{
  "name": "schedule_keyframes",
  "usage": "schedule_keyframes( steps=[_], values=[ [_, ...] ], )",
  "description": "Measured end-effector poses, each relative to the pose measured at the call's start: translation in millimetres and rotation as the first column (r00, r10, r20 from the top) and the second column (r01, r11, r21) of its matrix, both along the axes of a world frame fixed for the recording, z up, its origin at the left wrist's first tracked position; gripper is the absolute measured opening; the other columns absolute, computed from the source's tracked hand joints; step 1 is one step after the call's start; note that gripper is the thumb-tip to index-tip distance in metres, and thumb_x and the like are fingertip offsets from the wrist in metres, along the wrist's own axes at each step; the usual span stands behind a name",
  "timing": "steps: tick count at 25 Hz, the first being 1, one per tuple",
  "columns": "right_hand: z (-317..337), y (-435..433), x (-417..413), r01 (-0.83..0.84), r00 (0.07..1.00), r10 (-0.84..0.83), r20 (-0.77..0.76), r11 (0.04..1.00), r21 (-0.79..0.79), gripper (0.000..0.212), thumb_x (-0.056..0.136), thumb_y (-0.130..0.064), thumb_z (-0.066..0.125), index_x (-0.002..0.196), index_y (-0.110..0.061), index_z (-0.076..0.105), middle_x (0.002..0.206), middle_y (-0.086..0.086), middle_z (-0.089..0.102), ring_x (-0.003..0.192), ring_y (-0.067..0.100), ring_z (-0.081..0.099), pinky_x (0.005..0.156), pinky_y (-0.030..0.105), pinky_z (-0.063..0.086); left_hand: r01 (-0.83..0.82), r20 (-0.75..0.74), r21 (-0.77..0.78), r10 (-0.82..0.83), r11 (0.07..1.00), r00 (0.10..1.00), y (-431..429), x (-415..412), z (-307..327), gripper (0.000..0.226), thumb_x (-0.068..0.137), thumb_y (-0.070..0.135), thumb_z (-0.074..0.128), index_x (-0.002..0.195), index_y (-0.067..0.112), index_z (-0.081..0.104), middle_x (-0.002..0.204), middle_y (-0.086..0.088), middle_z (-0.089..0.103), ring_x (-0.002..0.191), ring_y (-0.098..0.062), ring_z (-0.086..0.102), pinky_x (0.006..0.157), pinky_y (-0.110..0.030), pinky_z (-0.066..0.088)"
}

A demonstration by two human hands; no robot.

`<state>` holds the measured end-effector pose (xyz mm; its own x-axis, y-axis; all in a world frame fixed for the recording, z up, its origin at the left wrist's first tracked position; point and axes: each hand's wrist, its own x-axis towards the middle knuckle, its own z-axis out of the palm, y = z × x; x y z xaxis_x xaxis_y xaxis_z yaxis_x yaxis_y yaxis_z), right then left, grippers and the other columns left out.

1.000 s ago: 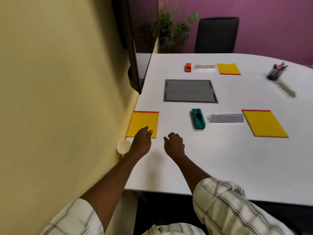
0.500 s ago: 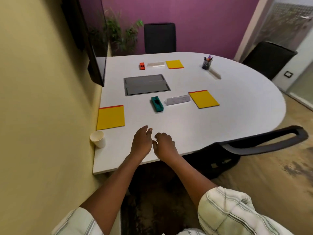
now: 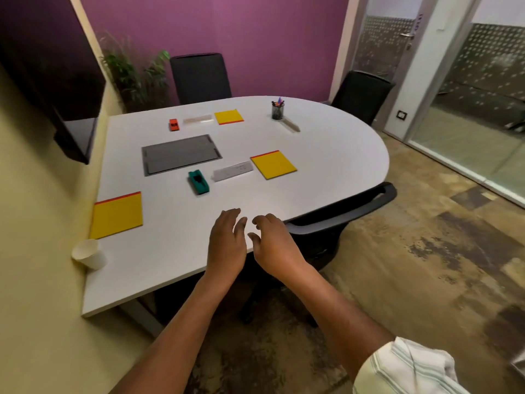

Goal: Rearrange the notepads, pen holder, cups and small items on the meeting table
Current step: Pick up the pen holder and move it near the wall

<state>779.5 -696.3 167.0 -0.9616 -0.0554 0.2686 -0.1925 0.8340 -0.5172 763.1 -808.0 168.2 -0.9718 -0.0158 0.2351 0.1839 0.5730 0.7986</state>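
**A:** Head view first. Where are the hands?

**B:** Both are over the near edge of the table (image 3: 326, 155), side by side and close but not touching each other. The left hand (image 3: 227, 243) has its fingers fairly straight, and the right hand (image 3: 274, 245) has them loosely curled. Neither holds anything. Whether they rest on the top or hang just above it, I cannot tell.

**A:** And the task's things?

**B:** There are three yellow notepads. The near notepad (image 3: 117, 215) lies by the wall-side edge, the middle notepad (image 3: 273, 164) toward the rounded end, and the far notepad (image 3: 229, 116) near the far edge. The pen holder (image 3: 277, 110) stands upright near the far edge, right of that last pad, with a grey strip (image 3: 289, 124) just beside it. One paper cup (image 3: 88, 254) sits at the near wall-side corner, and I see no other cup. Of the small items, a green block (image 3: 199, 182) and a clear strip (image 3: 233, 171) lie side by side between the grey centre panel (image 3: 181, 154) and the hands. An orange block (image 3: 174, 124) lies next to a pale strip (image 3: 198, 119), by the far notepad.

**A:** How far along, then?

**B:** My judgement is barely begun, or between moves. The things lie scattered and nothing is in hand. All the sorting looks left to do, and the green block is the nearest reach.
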Motion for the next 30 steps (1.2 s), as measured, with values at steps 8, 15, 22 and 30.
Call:
schedule_keyframes(
  steps=[8,15,22,30],
  values=[
    [24.2,157.2,77.3,0.100,0.986,-0.101,-0.135,0.995,-0.010,0.035,0.096,-0.023,0.050,0.125,-0.004,0.053,0.118,0.011,0.058,0.110,0.026,0.050,0.094,0.039,0.044,0.174,-0.172,0.031,-0.166,0.984,0.971,146.6,63.0,19.5,0.033,0.098,0.028,0.044,0.124,0.012,0.056,0.118,0.001,0.058,0.107,0.002,0.046,0.093,-0.015,0.033],
    [22.6,280.6,81.1,0.308,0.943,-0.291,-0.164,0.947,0.090,0.036,0.095,-0.028,0.045,0.124,-0.007,0.052,0.119,0.006,0.056,0.117,0.023,0.045,0.104,0.038,0.029,0.411,-0.134,-0.104,-0.422,0.906,0.897,276.6,44.9,17.3,0.049,0.097,0.039,0.039,0.140,0.014,0.041,0.146,-0.003,0.042,0.142,-0.017,0.028,0.115,-0.037,0.027],
    [32.4,420.5,37.6,0.481,0.873,-0.473,-0.121,0.876,0.047,0.046,0.096,-0.031,0.049,0.136,-0.009,0.043,0.136,0.008,0.046,0.130,0.022,0.037,0.114,0.036,0.024,0.611,-0.173,-0.063,-0.612,0.789,0.772,427.0,-25.0,20.6,0.051,0.095,0.039,0.038,0.139,0.014,0.043,0.147,-0.001,0.041,0.137,-0.003,0.024,0.111,-0.021,0.018],
    [49.6,552.6,-46.5,0.698,0.698,-0.699,-0.156,0.713,-0.072,0.042,0.097,-0.035,0.046,0.133,-0.012,0.047,0.133,0.005,0.050,0.126,0.019,0.041,0.106,0.034,0.032,0.704,-0.212,0.084,-0.678,0.705,0.704,593.2,-128.4,58.2,0.046,0.098,0.037,0.038,0.137,0.015,0.047,0.142,-0.004,0.048,0.138,-0.016,0.035,0.112,-0.030,0.030]
  ],
)
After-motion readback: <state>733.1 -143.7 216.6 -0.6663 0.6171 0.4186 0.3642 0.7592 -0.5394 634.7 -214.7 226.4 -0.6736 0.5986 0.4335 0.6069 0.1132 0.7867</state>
